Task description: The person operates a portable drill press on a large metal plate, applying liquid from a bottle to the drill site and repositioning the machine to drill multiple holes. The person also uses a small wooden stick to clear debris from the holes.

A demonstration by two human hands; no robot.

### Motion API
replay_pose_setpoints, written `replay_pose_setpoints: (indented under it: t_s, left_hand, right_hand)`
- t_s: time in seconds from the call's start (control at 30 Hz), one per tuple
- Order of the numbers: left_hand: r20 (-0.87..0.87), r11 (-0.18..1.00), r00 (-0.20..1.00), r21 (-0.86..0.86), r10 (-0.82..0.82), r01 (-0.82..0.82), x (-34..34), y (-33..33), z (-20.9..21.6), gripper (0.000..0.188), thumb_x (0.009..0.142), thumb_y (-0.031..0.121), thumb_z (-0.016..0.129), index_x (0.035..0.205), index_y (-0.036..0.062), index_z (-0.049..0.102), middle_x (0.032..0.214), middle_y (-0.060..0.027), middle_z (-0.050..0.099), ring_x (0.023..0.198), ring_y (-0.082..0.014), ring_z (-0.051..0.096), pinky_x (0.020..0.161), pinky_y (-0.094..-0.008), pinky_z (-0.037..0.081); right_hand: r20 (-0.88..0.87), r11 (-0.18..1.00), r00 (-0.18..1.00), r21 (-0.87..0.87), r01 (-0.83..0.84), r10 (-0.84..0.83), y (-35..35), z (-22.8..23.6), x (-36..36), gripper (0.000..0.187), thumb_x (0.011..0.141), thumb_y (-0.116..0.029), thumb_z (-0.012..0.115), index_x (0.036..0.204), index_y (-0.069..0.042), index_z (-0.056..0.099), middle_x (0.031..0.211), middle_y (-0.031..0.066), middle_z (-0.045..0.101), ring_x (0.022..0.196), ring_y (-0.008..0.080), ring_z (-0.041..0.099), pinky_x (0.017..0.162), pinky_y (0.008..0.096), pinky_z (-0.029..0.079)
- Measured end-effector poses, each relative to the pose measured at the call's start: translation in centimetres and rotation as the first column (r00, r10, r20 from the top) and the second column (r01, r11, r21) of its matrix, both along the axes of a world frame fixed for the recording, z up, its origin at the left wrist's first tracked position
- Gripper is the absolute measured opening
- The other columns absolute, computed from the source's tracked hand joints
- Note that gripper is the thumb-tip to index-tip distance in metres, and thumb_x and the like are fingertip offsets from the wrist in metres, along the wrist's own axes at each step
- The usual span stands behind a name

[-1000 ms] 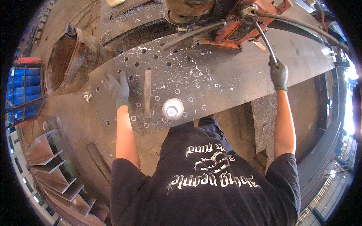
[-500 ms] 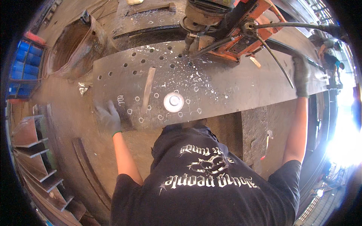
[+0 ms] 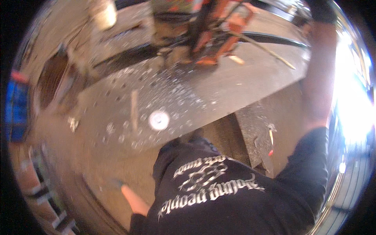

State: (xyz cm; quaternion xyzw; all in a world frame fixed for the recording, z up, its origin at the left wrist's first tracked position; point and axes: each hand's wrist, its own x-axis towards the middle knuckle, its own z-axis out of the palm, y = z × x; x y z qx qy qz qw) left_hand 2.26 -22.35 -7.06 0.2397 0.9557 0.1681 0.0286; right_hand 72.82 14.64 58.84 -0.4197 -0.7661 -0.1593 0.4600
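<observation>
Stretched the right hand (image 3: 323, 11) forward, right of the steel plate (image 3: 258, 66), held the left hand (image 3: 114, 182) low before it; could not tell either grip's state.

The plate (image 3: 241, 88) lies open at near right; orange machine (image 3: 213, 45) and lever (image 3: 271, 53) obstruct beyond.

I am finding a plate (image 3: 254, 74) lying before the person (image 3: 223, 219), bearing a strip (image 3: 134, 109) left of a cup (image 3: 159, 120). A drilling machine (image 3: 211, 43) is standing at the plate's far edge. Leftward, a casing (image 3: 53, 80) is sitting between plate and drums (image 3: 17, 111).
</observation>
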Motion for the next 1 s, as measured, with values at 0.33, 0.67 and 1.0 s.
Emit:
replay_pose_setpoints:
  t_s: [0.33,0.67,1.0]
  left_hand:
    - [0.628,0.983,0.756,-0.108,0.182,-0.146,6.8,-0.8,-5.1,0.068,0.104,0.047,0.056,0.156,0.0061,0.043,0.148,-0.0263,0.052,0.123,-0.0429,0.052,0.094,-0.0530,0.041]
    - [0.810,0.962,0.535,-0.271,0.242,-0.026,9.4,-0.6,-6.5,0.065,0.102,0.054,0.054,0.151,0.0116,0.052,0.139,-0.0227,0.061,0.106,-0.0413,0.062,0.075,-0.0548,0.046]
    - [0.795,0.937,0.565,-0.334,0.223,0.100,11.4,1.3,-8.1,0.070,0.100,0.057,0.056,0.153,0.0121,0.052,0.132,-0.0203,0.065,0.098,-0.0420,0.065,0.064,-0.0526,0.047]
  right_hand:
    - [0.317,0.966,0.948,0.244,-0.087,0.005,1.1,2.1,-5.2,0.010,0.096,-0.018,0.071,0.105,-0.014,0.073,0.096,0.0059,0.072,0.079,0.0132,0.069,0.074,0.0367,0.061]
    - [0.314,0.931,0.945,0.363,-0.029,-0.093,3.4,1.8,-7.7,0.011,0.092,-0.007,0.065,0.098,-0.007,0.074,0.097,0.0110,0.075,0.092,0.0239,0.073,0.082,0.0380,0.062]
    - [0.404,0.912,0.906,0.407,-0.056,-0.125,3.1,2.3,-6.8,0.005,0.093,-0.006,0.063,0.093,-0.005,0.069,0.093,0.0081,0.069,0.086,0.0211,0.070,0.082,0.0363,0.063]
